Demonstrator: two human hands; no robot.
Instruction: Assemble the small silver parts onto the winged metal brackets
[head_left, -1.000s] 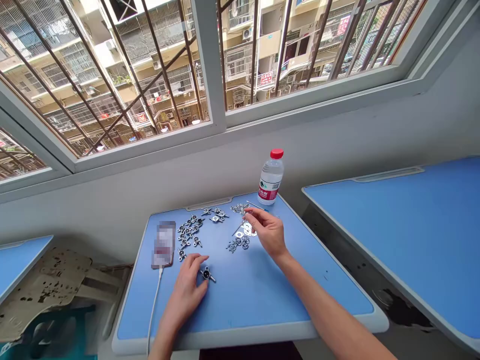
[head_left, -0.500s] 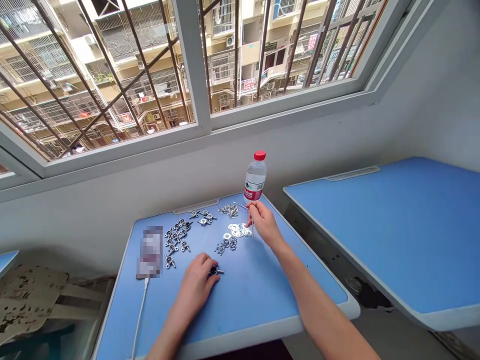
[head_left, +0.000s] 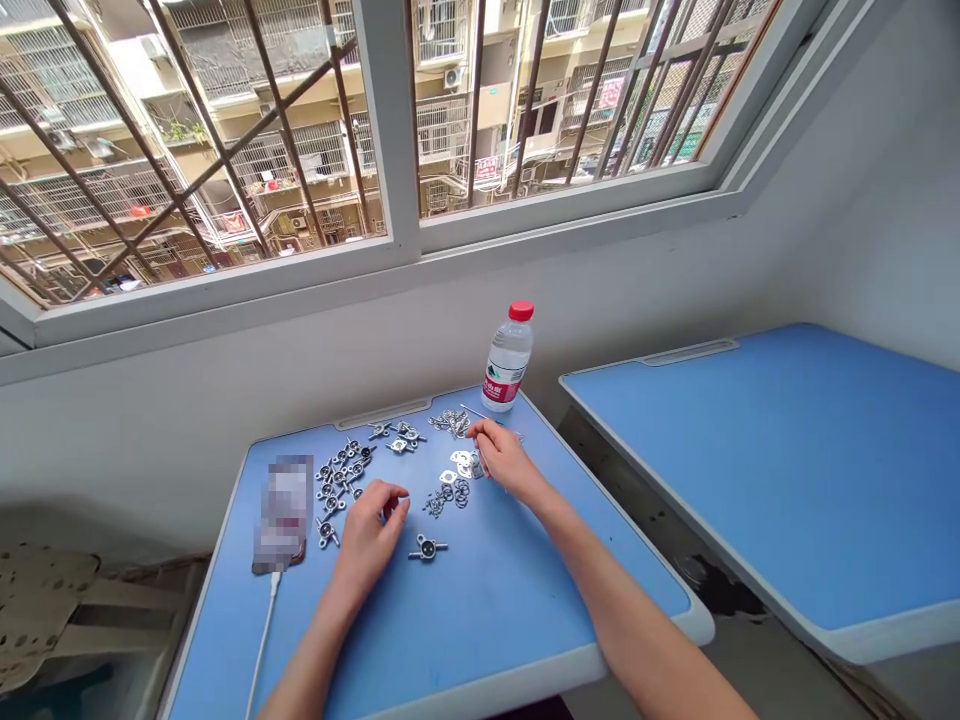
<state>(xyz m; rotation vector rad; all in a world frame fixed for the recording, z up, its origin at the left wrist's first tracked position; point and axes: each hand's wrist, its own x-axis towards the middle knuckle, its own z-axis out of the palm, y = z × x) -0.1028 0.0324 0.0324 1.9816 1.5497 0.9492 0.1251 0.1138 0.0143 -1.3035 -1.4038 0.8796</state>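
Observation:
My left hand [head_left: 372,530] hovers or rests over the left middle of the blue table, fingers loosely bent and thumb apart, with nothing in it. Just right of it, a small metal fitting [head_left: 427,548] with a dark round centre and side stems lies alone. My right hand [head_left: 502,458] has its fingertips pinched at the right edge of the flat metal gaskets [head_left: 459,465]; what they hold, if anything, is too small to make out. Above that hand a thin rod [head_left: 475,411] lies on the table, partly hidden.
Several similar fittings [head_left: 341,475] lie grouped at the left, others [head_left: 403,437] farther back. Small loose metal parts [head_left: 450,422] and rings [head_left: 461,492] lie near the gaskets. A water bottle [head_left: 508,360] stands at the back edge. A blurred phone [head_left: 281,515] with a white cable [head_left: 262,630] lies left.
My left hand has let go of the metal fitting and moved left. The right hand has shifted slightly left and down, away from the thin rod, to the gaskets. The view has turned slightly.

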